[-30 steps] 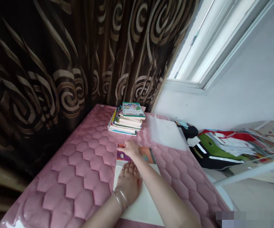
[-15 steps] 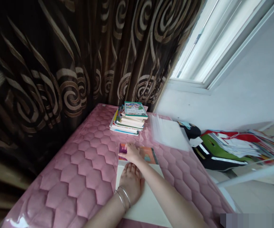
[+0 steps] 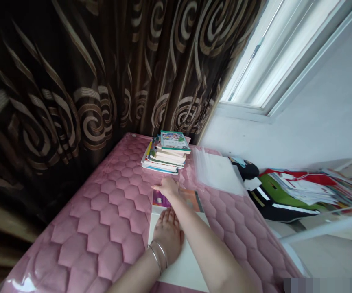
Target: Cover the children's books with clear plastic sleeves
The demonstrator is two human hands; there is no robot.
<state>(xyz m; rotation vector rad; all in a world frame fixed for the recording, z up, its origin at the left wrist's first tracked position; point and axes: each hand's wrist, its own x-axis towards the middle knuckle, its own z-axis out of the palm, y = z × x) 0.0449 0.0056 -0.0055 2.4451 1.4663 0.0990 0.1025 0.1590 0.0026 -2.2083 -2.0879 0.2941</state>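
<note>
Two bare hands in head view: L hand point(image 3: 168, 234) lies flat and open on a white board point(image 3: 183, 264). R hand point(image 3: 167, 187), also open, fingers out, seems to touch a purple-and-orange booklet point(image 3: 191, 200) just above that board, on a pink quilted mat point(image 3: 102, 215). Book stack point(image 3: 165, 156) and clear plastic sleeve point(image 3: 217, 173) sit nearby. Step in hand looks like handling booklet; next move prob needs fingers under its edge.
</note>
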